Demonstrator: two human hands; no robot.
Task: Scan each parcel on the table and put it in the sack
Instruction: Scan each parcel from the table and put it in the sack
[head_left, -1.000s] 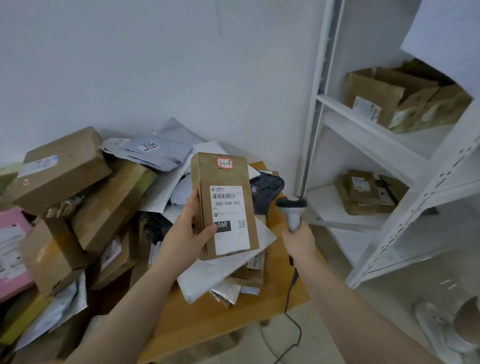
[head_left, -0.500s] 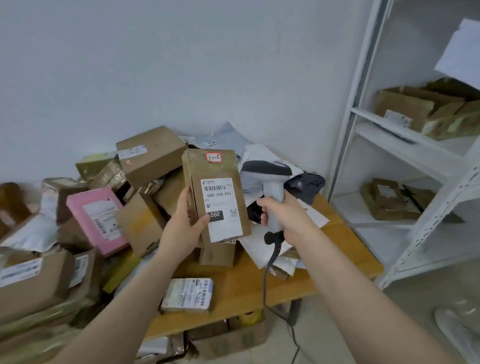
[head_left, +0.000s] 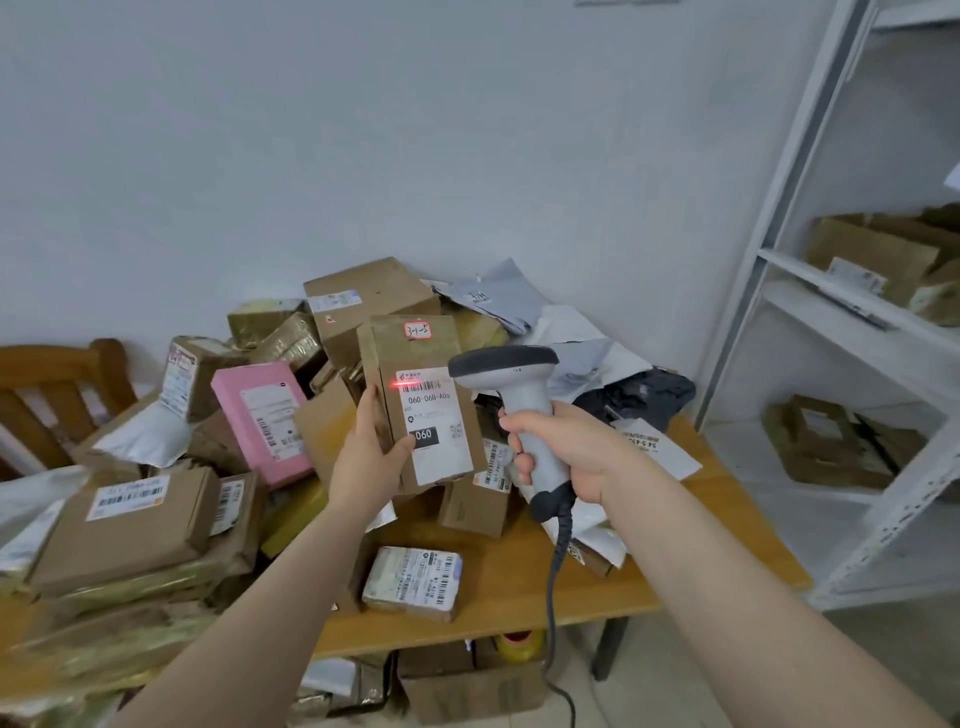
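Since the frame half a second ago, a thin red line of light (head_left: 407, 384) has come on across the barcode, and our right hand (head_left: 569, 454) has brought the scanner (head_left: 519, 405) in just beside the parcel (head_left: 410, 364).

We hold that parcel upright above the table (head_left: 524, 582) in our left hand (head_left: 366, 465), thumb curled over its front face and the fingers wrapped behind its left edge. It is a tall, narrow box of plain brown cardboard with crisp corners. A long white label (head_left: 434, 431) covers most of the front, printed with a barcode, "060-068-A05" and a black block reading "060". A small red-edged sticker (head_left: 418, 330) with handwritten figures sits near the top.

Our right hand's fingers are closed tight round the scanner's smooth pale-grey plastic grip. Its dark, rounded head points left at the label. A ribbed black cable (head_left: 558, 551) hangs from the butt, down past the table's edge.

Behind and to the left, the wooden tabletop carries a loose heap of brown cartons (head_left: 130, 525), tape-glossy bundles, a pink box (head_left: 260, 421) and crumpled grey plastic mailers (head_left: 493, 299). A small film-wrapped packet (head_left: 413, 582) lies flat near the front edge. White metal shelving (head_left: 841, 306) with more cartons stands at right, and a wooden chair (head_left: 57, 389) at far left.
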